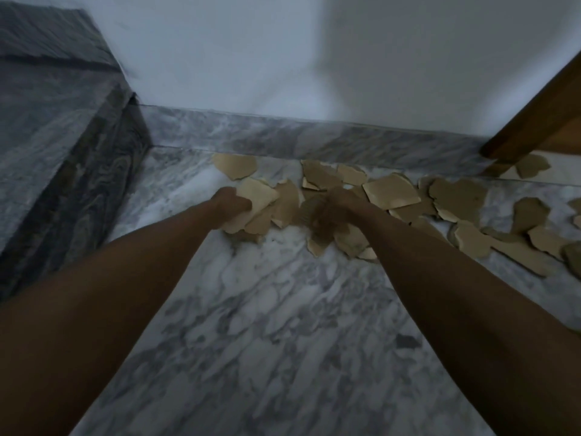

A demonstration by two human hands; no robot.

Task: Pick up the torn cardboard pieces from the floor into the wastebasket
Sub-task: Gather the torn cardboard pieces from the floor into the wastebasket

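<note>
— What did the room look like?

— A grey-veined marble floor (267, 325) filled the lower frame and met a marble skirting (314, 136) beneath a pale wall (283, 51). A dark marble step (56, 127) rose at the upper left, and the edge of a brown wooden door (540, 121) cut in at the upper right.

— And the cardboard?

— Torn cardboard pieces (456, 196) lay scattered on the floor along the skirting, from the centre of the frame out to the right edge, many overlapping. One piece (531, 166) sat apart by the foot of the door.

— What were the hands doing?

— Both bare arms reached in from the bottom corners. The left hand (231, 204), centre-left, had its fingers curled round a stack of several pieces (257, 199), gripping them by their near edge. The right hand (327, 212), just right of centre, was down among the scraps and smeared by motion blur; it touched the pile, but whether its fingers were spread or closed on a piece could not be told.

— The wastebasket?

— Not in view.
</note>
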